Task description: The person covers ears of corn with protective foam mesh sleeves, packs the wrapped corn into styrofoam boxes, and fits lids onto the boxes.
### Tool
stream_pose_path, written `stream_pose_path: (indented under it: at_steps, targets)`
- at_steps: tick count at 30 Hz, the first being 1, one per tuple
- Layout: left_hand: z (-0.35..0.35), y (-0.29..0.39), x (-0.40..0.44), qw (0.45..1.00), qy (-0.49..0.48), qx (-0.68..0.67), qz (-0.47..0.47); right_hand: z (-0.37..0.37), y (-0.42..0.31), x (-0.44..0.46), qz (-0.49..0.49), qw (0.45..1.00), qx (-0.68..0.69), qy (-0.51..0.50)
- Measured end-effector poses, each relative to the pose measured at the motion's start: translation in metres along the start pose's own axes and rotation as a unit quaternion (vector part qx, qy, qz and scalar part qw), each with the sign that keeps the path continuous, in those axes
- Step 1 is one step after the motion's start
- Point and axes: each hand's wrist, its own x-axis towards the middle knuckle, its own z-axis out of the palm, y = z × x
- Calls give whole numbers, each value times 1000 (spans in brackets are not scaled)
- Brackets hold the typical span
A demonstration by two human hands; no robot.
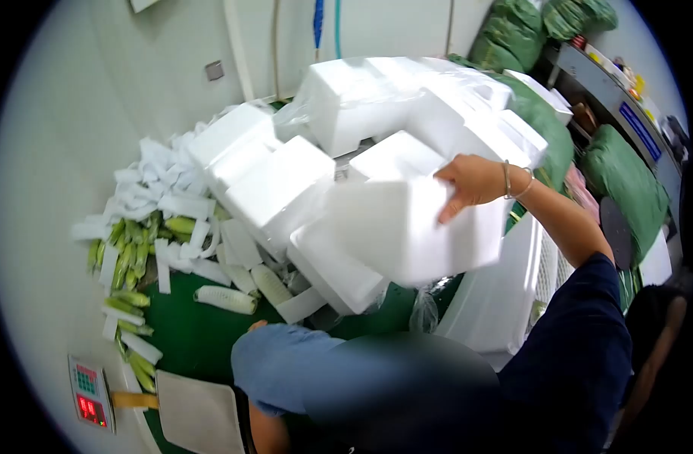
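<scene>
My right hand (473, 185) is closed on a white foam box (395, 227), thumb and fingers pinching its right part. Motion blurs the box, which hangs tilted in front of a heap of similar foam boxes (286, 185). Just below it lies another foam box (339, 265), tipped over on the green floor. I cannot make out my left hand. A small patch of skin shows above the light blue denim (286, 363) of my leg, too little to name.
Green corn ears (134, 250) and white foam strips (149, 185) lie by the left wall. Pale corn cobs (225, 299) rest on the floor. A weighing scale (199, 412) with a red display stands lower left. Green sacks (626, 189) and a shelf (611, 76) are at right.
</scene>
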Motion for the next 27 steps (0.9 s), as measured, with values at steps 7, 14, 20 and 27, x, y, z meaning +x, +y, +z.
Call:
stream_pose_path:
  at_steps: [7, 14, 20, 27]
  targets:
    - [-69, 11, -11, 966, 167, 167, 106, -66, -37, -62, 29, 899, -182, 398]
    - [-212, 26, -131, 827, 556, -45, 71, -11, -261, 102, -598, 715, -61, 357]
    - [-243, 88, -231, 644, 753, -133, -15, 172, -481, 170, -770, 634, -1, 78]
    - [-164, -42, -191, 790, 465, -221, -332, 337, -570, 155, -778, 599, 183, 58]
